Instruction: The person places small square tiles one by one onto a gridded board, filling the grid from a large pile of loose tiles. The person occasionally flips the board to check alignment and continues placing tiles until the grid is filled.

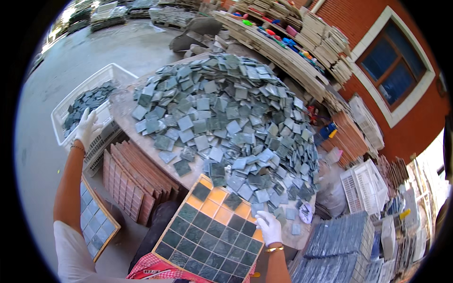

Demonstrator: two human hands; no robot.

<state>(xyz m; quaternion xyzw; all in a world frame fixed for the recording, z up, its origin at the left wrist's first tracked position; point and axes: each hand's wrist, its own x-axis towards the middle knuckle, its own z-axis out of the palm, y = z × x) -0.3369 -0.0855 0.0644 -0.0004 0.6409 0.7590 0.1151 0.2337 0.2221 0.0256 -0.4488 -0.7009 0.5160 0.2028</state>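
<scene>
My left hand (88,129), in a white glove, reaches over the near side of a white plastic crate (57,115) with its fingers apart and nothing visible in them. Inside the crate lie dark tile pieces (93,100). My right hand (270,228), also gloved, is at the upper right edge of an orange grid tray (209,207), fingers loosely bent and no tile visible in them. Dark green square tiles (203,235) fill the tray's lower rows. Near its top, several orange cells show bare, with single tiles among them. The tray rests over my lap.
A large heap of loose square tiles (222,108) covers the table (130,111) ahead. Reddish grid trays (125,174) stand below its left side, beside another tile-filled tray (96,219). Stacked grey-blue tile sheets (335,240) and a white crate (365,186) stand at the right.
</scene>
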